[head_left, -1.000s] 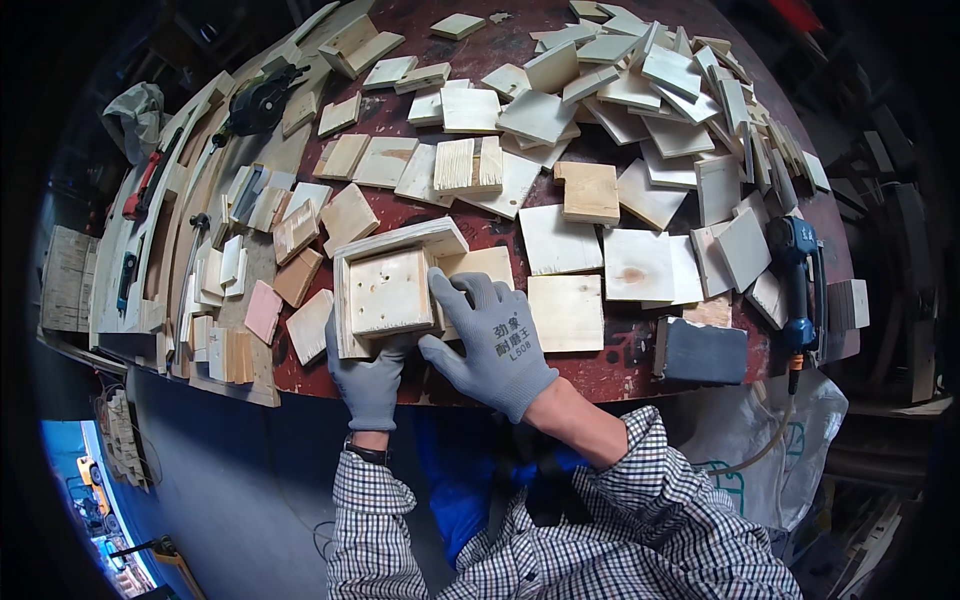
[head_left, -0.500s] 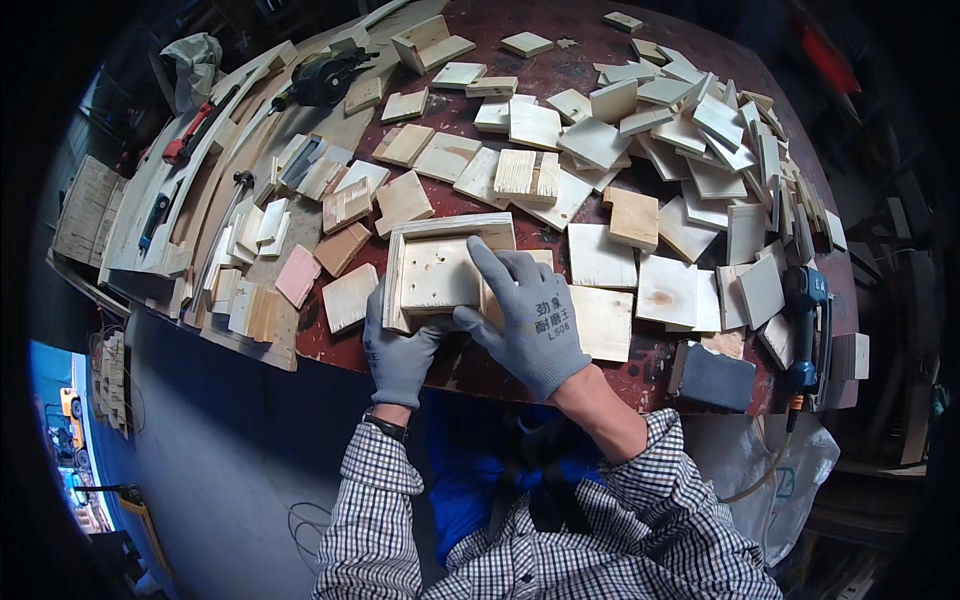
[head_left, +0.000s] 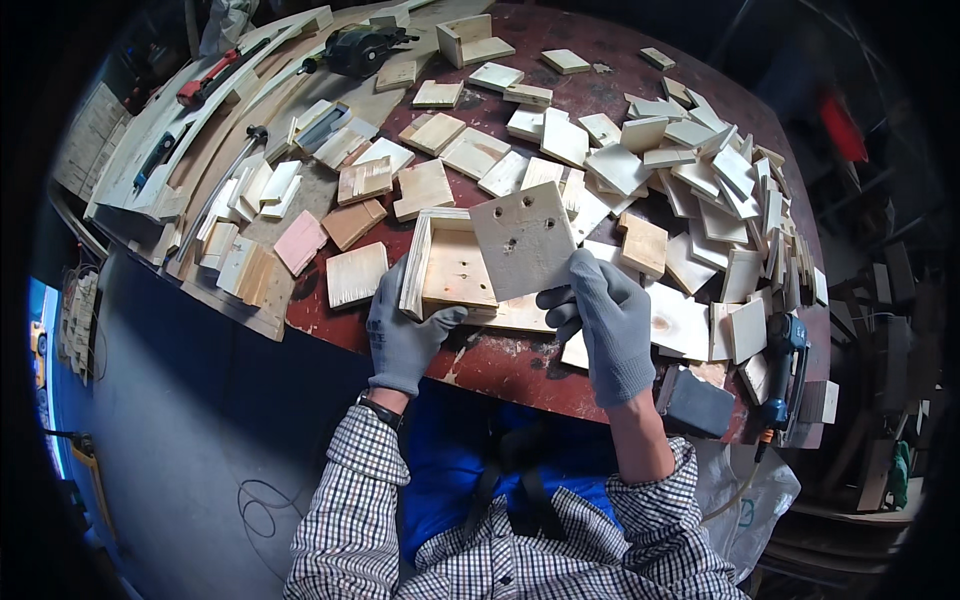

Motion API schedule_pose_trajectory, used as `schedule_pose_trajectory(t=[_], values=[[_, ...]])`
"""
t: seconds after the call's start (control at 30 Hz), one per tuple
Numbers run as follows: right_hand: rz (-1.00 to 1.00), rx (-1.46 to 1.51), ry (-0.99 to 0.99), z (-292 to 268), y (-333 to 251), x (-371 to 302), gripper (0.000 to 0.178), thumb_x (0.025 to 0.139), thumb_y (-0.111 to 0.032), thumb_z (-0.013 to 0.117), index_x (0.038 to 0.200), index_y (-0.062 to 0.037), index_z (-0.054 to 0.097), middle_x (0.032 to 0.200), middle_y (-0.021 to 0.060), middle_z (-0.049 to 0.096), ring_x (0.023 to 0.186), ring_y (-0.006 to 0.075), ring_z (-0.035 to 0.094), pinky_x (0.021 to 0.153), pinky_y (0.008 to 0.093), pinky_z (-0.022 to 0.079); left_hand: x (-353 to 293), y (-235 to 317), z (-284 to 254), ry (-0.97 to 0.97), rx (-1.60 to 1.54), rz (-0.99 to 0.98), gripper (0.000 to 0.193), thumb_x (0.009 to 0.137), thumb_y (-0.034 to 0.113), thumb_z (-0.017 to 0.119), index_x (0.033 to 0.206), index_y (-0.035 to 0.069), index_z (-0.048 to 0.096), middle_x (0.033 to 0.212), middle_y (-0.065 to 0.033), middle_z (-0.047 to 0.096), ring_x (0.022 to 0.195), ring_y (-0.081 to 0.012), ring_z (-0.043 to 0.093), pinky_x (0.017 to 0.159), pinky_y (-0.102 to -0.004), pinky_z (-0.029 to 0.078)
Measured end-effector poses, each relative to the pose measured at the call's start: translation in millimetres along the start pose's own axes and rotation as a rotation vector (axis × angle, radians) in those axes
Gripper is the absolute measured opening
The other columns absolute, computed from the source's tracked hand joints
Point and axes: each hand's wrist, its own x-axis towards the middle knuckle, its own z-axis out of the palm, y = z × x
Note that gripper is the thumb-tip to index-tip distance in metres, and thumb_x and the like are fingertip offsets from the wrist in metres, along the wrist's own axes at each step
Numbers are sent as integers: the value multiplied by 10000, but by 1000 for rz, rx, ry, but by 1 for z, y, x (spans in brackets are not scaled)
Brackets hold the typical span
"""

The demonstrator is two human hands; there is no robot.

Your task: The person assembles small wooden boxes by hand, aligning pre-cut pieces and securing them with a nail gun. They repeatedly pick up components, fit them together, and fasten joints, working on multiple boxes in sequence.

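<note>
My left hand [head_left: 402, 335], in a grey work glove, is closed on the left side of a small open wooden box [head_left: 418, 262]. The box tilts above the front of the table, and small dark marks dot its inner base. My right hand [head_left: 610, 325], gloved alike, pinches the lower right corner of a square wooden board [head_left: 522, 240]. Several dark holes show in that board. It stands raised and slanted, overlapping the box's right part in the view, so that part is hidden; whether the two touch I cannot tell.
Loose wooden blocks [head_left: 665, 320] lie scattered and heaped over the dark red table [head_left: 560, 385]. A blue air nailer [head_left: 785, 370] and a dark grey block [head_left: 697, 400] are at the right front. At the left lie a hammer [head_left: 257, 133], a red-handled tool [head_left: 205, 85] and long boards.
My right hand has moved right, away from the box, and now holds up the square board with holes. My left hand keeps hold of the box. The whole view has shifted slightly.
</note>
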Motion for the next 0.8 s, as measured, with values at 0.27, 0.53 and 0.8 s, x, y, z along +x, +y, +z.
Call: schedule_pose_trajectory(t=[0.27, 0.53, 0.8], values=[[-377, -820, 31, 36, 47, 0, 448, 1025, -448, 680, 934, -10, 706, 685, 97, 679, 531, 249, 663, 499, 357, 502, 3, 7, -5, -13, -111, -40, 768, 738, 152, 929, 1406, 35, 568, 1264, -161, 691, 1161, -309, 694, 1005, -414, 559], [-921, -1138, 130, 32, 43, 14, 663, 827, -561, 810, 1241, -94, 589, 970, 113, 611, 819, 276, 641, 708, 423, 498, 1, 6, -5, -14, -103, -47, 719, 761, 185, 932, 1373, 36, 585, 1254, -147, 693, 1137, -284, 698, 988, -403, 565], [-694, -1037, 124, 53, 62, 24, 965, 750, -522, 905, 1427, 10, 471, 1052, 172, 636, 916, 325, 676, 770, 444, 561, 0, 2, -3, -27, -149, -108, 658, 800, 180, 925, 1349, 37, 593, 1226, -125, 696, 1120, -242, 690, 986, -382, 559]])
